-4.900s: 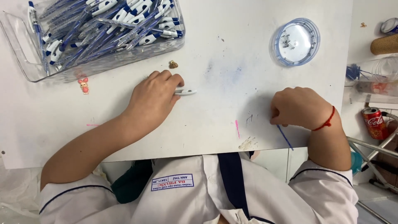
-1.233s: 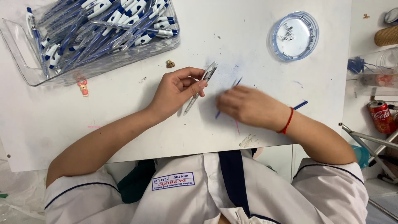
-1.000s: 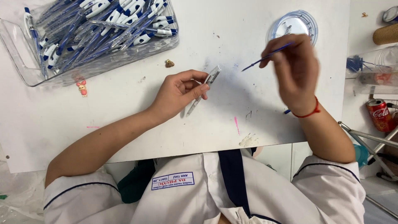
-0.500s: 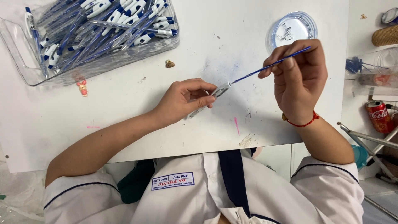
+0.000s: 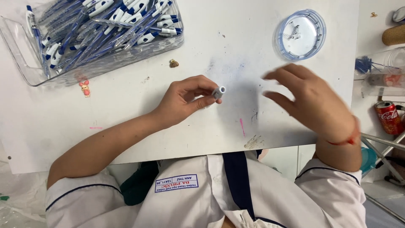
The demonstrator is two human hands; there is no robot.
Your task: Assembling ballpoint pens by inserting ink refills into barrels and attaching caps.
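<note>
My left hand (image 5: 185, 98) grips a pen barrel (image 5: 218, 92) with a white end that points toward the camera, just above the white table (image 5: 126, 126). To its right hovers my right hand (image 5: 310, 99), blurred, fingers spread, with nothing seen in it. A red string circles that wrist. A clear plastic bin (image 5: 25, 63) full of blue and white pens (image 5: 109, 25) stands at the far left. A round clear lid (image 5: 300, 34) holding small metal springs lies at the far right of the table.
A small pink figure sticker (image 5: 85, 88) and a tiny brown object (image 5: 173, 63) lie on the table. Ink smudges mark its middle. Right of the table are a red drink can (image 5: 389, 117), clear containers (image 5: 382, 71) and metal rods (image 5: 386, 143).
My right hand held a thin blue refill up to the pen barrel half a second ago. Now the refill is out of sight, the right hand is spread, and the barrel points at the camera.
</note>
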